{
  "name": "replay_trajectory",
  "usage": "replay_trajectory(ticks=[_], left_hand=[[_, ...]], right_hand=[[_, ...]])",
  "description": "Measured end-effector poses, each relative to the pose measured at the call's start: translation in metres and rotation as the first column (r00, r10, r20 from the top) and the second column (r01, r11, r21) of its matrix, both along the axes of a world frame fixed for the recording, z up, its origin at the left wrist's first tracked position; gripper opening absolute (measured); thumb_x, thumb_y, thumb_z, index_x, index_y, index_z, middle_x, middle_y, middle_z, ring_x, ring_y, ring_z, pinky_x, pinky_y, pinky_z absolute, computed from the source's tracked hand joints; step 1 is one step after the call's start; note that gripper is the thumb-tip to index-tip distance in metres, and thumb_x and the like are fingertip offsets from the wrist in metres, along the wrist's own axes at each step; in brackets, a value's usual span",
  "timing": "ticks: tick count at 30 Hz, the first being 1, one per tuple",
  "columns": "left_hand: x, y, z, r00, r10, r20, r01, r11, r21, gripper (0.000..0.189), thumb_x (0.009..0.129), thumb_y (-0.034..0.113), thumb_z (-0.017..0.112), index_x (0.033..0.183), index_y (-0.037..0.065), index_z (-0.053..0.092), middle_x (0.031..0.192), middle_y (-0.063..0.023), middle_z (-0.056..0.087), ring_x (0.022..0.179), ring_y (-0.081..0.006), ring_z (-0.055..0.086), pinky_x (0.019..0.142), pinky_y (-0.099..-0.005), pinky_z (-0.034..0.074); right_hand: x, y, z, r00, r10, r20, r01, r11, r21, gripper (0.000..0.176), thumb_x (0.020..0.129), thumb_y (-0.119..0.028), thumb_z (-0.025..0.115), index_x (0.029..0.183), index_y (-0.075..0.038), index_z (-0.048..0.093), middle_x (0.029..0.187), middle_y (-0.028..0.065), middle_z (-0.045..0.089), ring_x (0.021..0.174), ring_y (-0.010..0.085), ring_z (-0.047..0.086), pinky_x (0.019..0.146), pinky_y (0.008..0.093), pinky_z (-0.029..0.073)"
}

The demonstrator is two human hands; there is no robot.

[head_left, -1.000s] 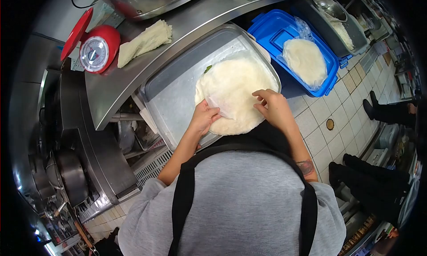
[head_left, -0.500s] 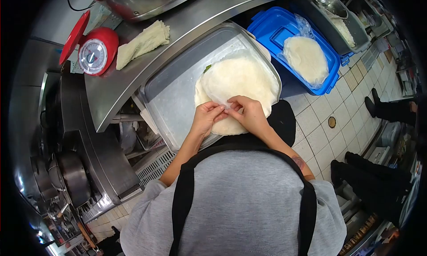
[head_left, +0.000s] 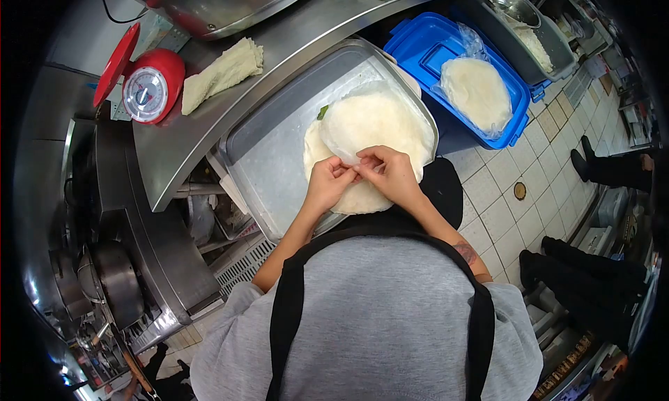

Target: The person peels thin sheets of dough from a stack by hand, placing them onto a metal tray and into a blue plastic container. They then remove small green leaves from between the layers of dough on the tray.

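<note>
Pale flat rounds of dough [head_left: 383, 122] lie stacked at the right side of a grey metal tray [head_left: 261, 129]. Thin translucent plastic film [head_left: 343, 150] covers the upper round, and a bit of green [head_left: 323, 112] pokes out at its left edge. Over the stack's near part, my left hand [head_left: 329, 181] and my right hand [head_left: 388, 174] meet fingertip to fingertip. Both pinch the near edge of the film, thumbs against index fingers. The exact spot between the fingertips is partly hidden.
A red dial scale [head_left: 150, 87] and a folded cloth [head_left: 223, 75] sit on the steel counter [head_left: 279, 52]. Another plastic-wrapped dough round [head_left: 476, 94] rests on a blue lid [head_left: 418, 45]. A grey bin [head_left: 550, 56] holds a metal bowl. People's dark-clothed legs [head_left: 585, 275] show at right.
Both hands stay pinched together at the film's edge, with only slight finger movement. The film's near edge looks a little more lifted. The camera view has shifted slightly.
</note>
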State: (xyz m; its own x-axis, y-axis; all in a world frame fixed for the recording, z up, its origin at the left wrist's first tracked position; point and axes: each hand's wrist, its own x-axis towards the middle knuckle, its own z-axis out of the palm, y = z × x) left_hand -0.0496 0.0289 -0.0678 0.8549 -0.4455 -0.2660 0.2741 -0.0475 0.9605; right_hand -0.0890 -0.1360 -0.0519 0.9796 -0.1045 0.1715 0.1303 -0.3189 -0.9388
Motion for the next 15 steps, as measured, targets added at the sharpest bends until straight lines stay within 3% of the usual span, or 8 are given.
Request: replay_trajectory(ticks=[4, 7, 13, 15], left_hand=[[-0.003, 0.001, -0.002, 0.999, -0.046, 0.024, 0.045, 0.997, 0.059, 0.011, 0.089, 0.000, 0.057, 0.099, -0.005, 0.059, 0.094, -0.0098, 0.065, 0.083, -0.0149, 0.065, 0.077, -0.0275, 0.055], [0.000, 0.005, -0.013, 0.998, -0.069, 0.013, 0.070, 0.996, -0.049, 0.012, 0.090, 0.002, 0.057, 0.100, -0.005, 0.059, 0.092, -0.0088, 0.064, 0.082, -0.0148, 0.065, 0.076, -0.0283, 0.055], [-0.003, -0.004, 0.006, 0.981, 0.051, -0.188, -0.062, 0.997, -0.056, 0.009, 0.092, 0.007, 0.055, 0.092, -0.002, 0.058, 0.086, -0.0078, 0.064, 0.078, -0.0146, 0.065, 0.072, -0.0276, 0.056], [-0.002, -0.005, -0.001, 0.996, 0.058, -0.074, -0.058, 0.998, 0.004, 0.014, 0.092, 0.008, 0.057, 0.084, -0.003, 0.057, 0.081, -0.0085, 0.064, 0.071, -0.0135, 0.065, 0.066, -0.0261, 0.055]], right_hand=[[0.001, -0.001, 0.001, 0.997, 0.034, -0.063, -0.034, 0.999, -0.008, 0.015, 0.078, -0.013, 0.069, 0.083, 0.001, 0.069, 0.075, 0.0137, 0.067, 0.064, 0.0209, 0.067, 0.062, 0.0290, 0.053], [0.000, -0.001, -0.004, 0.997, 0.003, -0.081, -0.004, 1.000, -0.019, 0.014, 0.078, -0.012, 0.069, 0.082, 0.001, 0.068, 0.074, 0.0137, 0.067, 0.063, 0.0215, 0.066, 0.061, 0.0300, 0.052], [0.000, 0.001, 0.000, 0.998, 0.024, 0.062, -0.015, 0.990, -0.143, 0.013, 0.077, -0.012, 0.068, 0.075, 0.000, 0.063, 0.071, 0.0131, 0.064, 0.059, 0.0254, 0.064, 0.057, 0.0329, 0.052], [0.002, 0.000, -0.005, 0.990, -0.009, 0.138, 0.042, 0.971, -0.235, 0.012, 0.077, -0.011, 0.067, 0.074, -0.001, 0.060, 0.071, 0.0121, 0.062, 0.058, 0.0265, 0.063, 0.055, 0.0344, 0.051]])
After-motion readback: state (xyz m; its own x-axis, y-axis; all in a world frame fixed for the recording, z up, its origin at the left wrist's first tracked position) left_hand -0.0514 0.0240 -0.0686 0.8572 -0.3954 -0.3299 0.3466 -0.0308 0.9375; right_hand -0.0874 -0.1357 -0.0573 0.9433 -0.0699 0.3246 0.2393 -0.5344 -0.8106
